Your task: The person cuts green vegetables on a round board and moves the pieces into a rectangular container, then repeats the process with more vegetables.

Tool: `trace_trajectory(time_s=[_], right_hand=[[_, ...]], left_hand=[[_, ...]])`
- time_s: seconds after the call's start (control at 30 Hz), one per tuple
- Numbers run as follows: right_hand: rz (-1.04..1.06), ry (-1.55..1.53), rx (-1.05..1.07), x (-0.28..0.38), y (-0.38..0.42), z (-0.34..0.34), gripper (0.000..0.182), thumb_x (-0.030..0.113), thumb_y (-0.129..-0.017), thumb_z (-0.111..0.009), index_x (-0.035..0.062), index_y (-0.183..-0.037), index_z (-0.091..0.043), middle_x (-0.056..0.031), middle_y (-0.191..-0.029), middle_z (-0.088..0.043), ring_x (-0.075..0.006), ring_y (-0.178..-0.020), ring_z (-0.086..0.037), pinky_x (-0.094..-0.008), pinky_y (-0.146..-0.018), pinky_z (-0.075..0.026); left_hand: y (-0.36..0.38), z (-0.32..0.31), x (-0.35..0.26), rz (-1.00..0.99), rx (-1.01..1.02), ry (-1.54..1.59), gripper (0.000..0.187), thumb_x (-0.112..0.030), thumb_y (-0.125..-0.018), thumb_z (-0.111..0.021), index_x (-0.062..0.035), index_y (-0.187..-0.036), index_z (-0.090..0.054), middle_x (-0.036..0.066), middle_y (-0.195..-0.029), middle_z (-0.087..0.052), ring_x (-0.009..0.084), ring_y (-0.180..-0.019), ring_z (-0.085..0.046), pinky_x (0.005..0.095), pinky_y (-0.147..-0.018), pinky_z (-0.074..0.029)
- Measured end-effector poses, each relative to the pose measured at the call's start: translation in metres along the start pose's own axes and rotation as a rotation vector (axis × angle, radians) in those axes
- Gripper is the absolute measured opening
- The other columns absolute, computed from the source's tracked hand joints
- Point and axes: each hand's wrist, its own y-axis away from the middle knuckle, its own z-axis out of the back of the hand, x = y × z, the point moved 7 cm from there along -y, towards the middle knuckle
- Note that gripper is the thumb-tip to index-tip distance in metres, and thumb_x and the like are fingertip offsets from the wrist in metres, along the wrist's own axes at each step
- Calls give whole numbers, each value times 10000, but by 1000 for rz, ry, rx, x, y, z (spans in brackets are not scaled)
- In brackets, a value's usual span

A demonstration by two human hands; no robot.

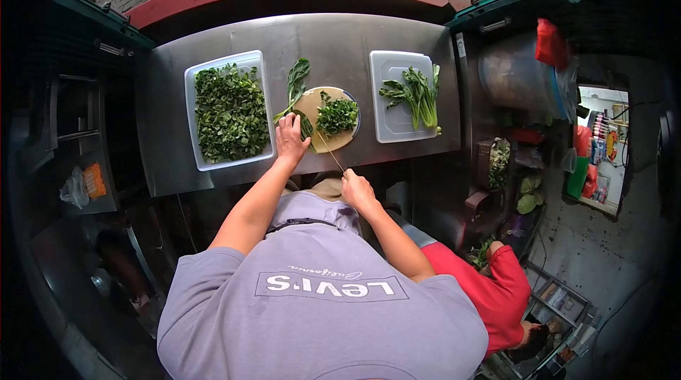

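Observation:
My right hand (357, 189) is wrapped round the handle of a knife (330, 151), whose thin blade reaches forward over a round cutting board (345, 140). My left hand (289, 140) is closed over a bunch of leafy greens (296, 82) at the board's left side. Its leaves stretch forward past the board onto the metal table, and part of the bunch is hidden under my fingers. Right of the blade, a pile of chopped greens (336, 116) lies on the board.
A white tray (267, 103) full of cut greens (230, 114) stands left on the steel table (323, 39). To the right, whole leafy stalks (420, 96) lie on a white lid (386, 128). A person in a red sleeve (507, 281) is low at my right, one hand near greens.

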Motion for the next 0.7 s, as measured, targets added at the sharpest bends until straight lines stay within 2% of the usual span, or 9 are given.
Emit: trace_trajectory(time_s=[0.23, 0.47, 0.5, 0.7], right_hand=[[50, -72, -37, 24, -34, -18, 252, 283, -1033, -549, 35, -1069, -569, -312, -974, -696, -518, -981, -663, -595, -839, -523], [-17, 52, 14, 27, -41, -9, 258, 292, -1030, -532, 58, -1119, -597, -276, -1025, -727, -470, -1021, -698, -564, -893, -543], [8, 48, -28, 27, -42, -5, 239, 286, -1035, -540, 55, -1082, -574, -281, -976, -718, -489, -984, -686, -579, -861, -533], [37, 81, -54, 25, -47, 8, 236, 277, -1036, -538, 50, -1099, -563, -290, -967, -715, -497, -967, -685, -589, -851, -535]], left_hand=[[0, 5, -2, -24, 24, -44, 857, -299, -680, -915, -27, -1400, -539, 68, -1441, -506, 287, -1332, -457, 422, -1082, -430], [-1, 6, -4, -11, 33, -35, 866, -302, -676, -914, -74, -1423, -540, 62, -1431, -510, 286, -1329, -461, 428, -1077, -428], [-1, 5, -3, -10, 34, -34, 866, -302, -676, -914, -74, -1423, -540, 62, -1431, -510, 286, -1329, -461, 428, -1077, -428], [-2, 5, -2, -11, 39, -26, 870, -295, -680, -911, -79, -1437, -542, 64, -1425, -510, 287, -1332, -458, 434, -1074, -426]])
